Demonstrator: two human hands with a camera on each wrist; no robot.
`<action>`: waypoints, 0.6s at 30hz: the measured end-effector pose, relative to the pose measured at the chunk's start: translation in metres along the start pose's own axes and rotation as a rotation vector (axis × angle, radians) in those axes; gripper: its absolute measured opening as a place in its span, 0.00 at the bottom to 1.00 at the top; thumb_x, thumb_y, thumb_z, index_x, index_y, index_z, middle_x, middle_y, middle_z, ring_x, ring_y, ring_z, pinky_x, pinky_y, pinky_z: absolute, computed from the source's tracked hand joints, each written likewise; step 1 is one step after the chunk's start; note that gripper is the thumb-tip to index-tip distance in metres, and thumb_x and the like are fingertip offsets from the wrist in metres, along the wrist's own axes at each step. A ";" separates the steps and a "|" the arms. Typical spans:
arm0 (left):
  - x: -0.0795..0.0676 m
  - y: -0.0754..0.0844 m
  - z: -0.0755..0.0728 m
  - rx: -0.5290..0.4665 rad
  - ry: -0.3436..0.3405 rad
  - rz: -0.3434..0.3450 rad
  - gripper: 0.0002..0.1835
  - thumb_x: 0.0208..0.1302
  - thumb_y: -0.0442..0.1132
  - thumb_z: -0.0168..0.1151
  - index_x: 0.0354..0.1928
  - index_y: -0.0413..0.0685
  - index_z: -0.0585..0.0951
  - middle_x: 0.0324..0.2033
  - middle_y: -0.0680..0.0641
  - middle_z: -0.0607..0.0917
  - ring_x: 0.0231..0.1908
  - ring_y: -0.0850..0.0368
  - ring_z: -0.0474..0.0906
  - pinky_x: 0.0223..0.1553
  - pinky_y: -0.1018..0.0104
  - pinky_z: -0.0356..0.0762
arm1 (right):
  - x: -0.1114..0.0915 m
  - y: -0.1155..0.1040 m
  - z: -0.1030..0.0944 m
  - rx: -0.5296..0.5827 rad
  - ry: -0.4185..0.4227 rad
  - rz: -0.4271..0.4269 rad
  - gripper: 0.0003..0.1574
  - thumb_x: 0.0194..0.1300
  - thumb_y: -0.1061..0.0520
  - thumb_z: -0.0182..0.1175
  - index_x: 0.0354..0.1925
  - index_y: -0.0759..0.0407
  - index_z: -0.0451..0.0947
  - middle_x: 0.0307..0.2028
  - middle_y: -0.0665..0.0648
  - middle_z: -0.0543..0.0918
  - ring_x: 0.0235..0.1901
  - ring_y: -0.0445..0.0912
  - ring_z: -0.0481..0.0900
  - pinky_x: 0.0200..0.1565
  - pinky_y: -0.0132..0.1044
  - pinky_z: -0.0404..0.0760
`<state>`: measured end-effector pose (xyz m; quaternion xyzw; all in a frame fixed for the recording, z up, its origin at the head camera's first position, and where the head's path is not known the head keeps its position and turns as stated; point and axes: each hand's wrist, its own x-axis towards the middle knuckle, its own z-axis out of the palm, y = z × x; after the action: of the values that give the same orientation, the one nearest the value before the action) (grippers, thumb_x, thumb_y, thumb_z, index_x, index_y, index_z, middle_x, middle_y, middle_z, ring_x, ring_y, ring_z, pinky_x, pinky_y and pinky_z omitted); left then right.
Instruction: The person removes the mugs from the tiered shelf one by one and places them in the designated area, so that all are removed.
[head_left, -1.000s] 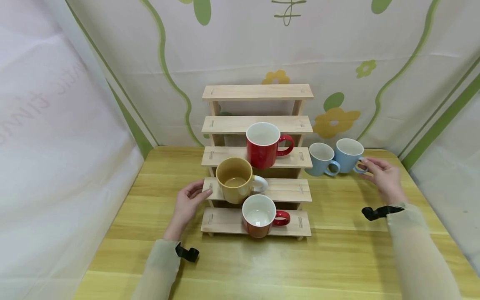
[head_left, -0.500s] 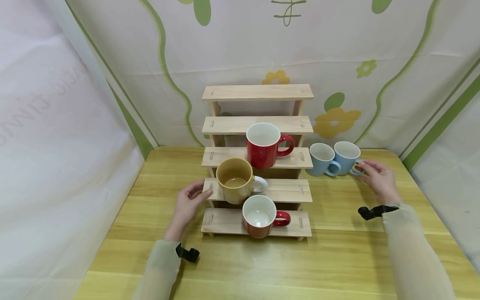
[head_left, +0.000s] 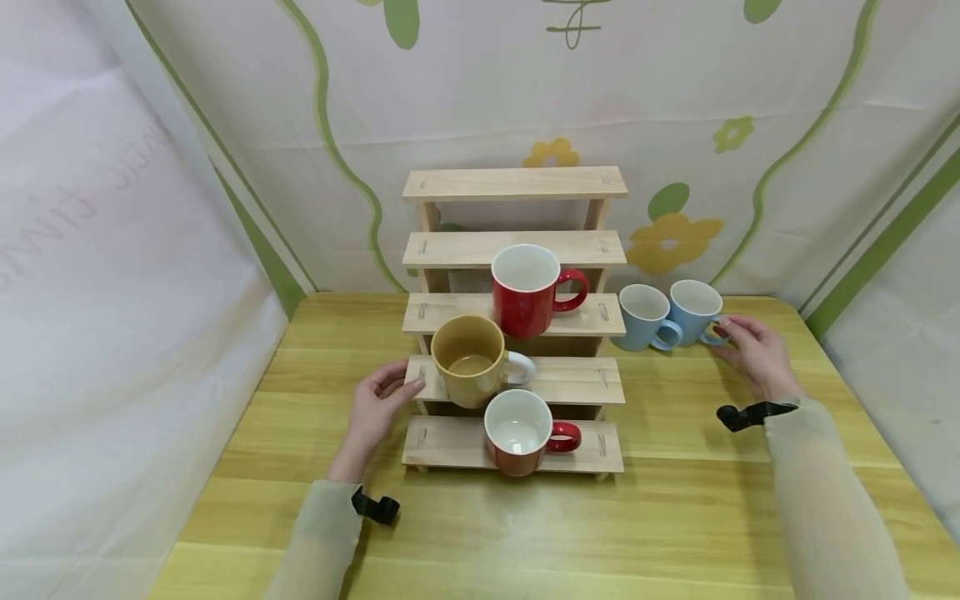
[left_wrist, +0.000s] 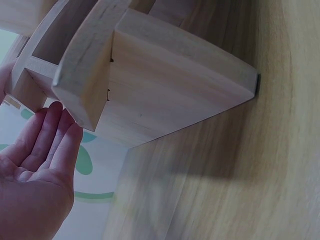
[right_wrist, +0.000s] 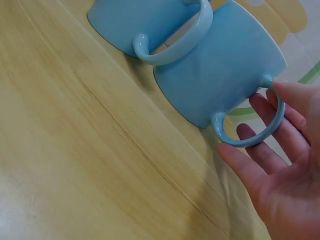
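Note:
At the tabletop's back right, my right hand (head_left: pixel 759 354) holds the handle of a light blue mug (head_left: pixel 693 315). Its thumb and fingers lie about the handle in the right wrist view, where the mug (right_wrist: pixel 225 65) is upright on the table. Close to its left stands a second light blue mug (head_left: pixel 641 321). My left hand (head_left: pixel 378 408) grips the left end of a stepped wooden rack (head_left: pixel 570 379), thumb over a board. From below, the left wrist view shows the fingers (left_wrist: pixel 57 145) against the board's edge.
On the rack are a red mug (head_left: pixel 521 304), a tan mug (head_left: pixel 467 375) with a white handle, and a red-handled mug (head_left: pixel 517 454) on the lowest step. The wooden table (head_left: pixel 675 517) runs in front; a printed cloth (head_left: pixel 465 100) hangs behind.
My right hand has shifted slightly left with its blue mug, narrowing the gap to the other blue mug. My left hand and the mugs on the rack keep their places.

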<state>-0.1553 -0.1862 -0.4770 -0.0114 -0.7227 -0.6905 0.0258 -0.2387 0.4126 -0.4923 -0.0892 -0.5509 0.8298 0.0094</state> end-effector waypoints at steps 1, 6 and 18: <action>0.000 0.000 0.000 0.000 0.000 -0.001 0.23 0.66 0.33 0.71 0.61 0.33 0.78 0.55 0.38 0.82 0.53 0.52 0.81 0.51 0.66 0.82 | 0.001 0.000 0.000 0.000 0.000 0.003 0.09 0.73 0.63 0.61 0.50 0.62 0.82 0.52 0.52 0.76 0.51 0.41 0.79 0.54 0.37 0.81; 0.000 0.001 0.000 0.005 -0.002 -0.003 0.23 0.66 0.33 0.71 0.61 0.33 0.78 0.55 0.38 0.82 0.53 0.52 0.81 0.51 0.66 0.82 | 0.004 -0.002 0.000 -0.002 -0.014 0.016 0.09 0.73 0.63 0.61 0.49 0.61 0.82 0.51 0.51 0.76 0.53 0.42 0.78 0.55 0.37 0.80; -0.001 0.001 -0.001 0.000 -0.002 -0.002 0.23 0.66 0.34 0.71 0.61 0.35 0.79 0.56 0.38 0.82 0.54 0.52 0.80 0.52 0.66 0.82 | 0.004 -0.002 0.000 0.020 -0.042 0.025 0.08 0.74 0.64 0.59 0.50 0.62 0.81 0.52 0.52 0.76 0.54 0.43 0.77 0.56 0.37 0.79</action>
<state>-0.1546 -0.1873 -0.4759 -0.0114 -0.7227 -0.6906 0.0245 -0.2427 0.4139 -0.4905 -0.0783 -0.5415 0.8369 -0.0116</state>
